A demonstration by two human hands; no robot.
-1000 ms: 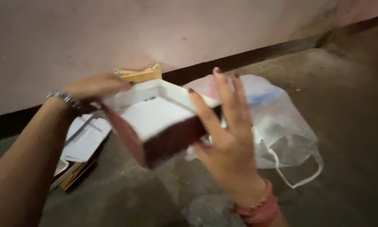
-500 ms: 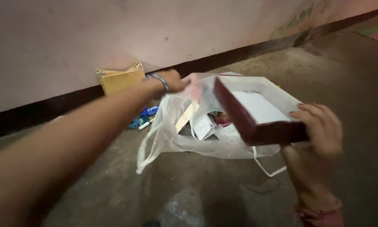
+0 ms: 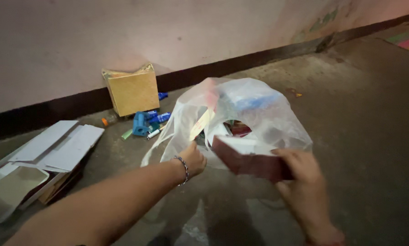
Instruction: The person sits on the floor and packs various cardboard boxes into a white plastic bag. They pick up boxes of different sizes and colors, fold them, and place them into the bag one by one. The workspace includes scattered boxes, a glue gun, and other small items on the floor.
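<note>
Bare concrete floor open right of the plastic bag. Left blocked: flattened white boxes, yellow box against wall, blue items and markers scattered between it and bag.

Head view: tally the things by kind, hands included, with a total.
Hands: 2, left hand and right hand
Plastic bags: 1, clear plastic bag
Dark red boxes: 1, dark red box
Tan boxes: 1, tan box
Flattened white cartons: 1 pile, white cartons
Total: 6
</note>
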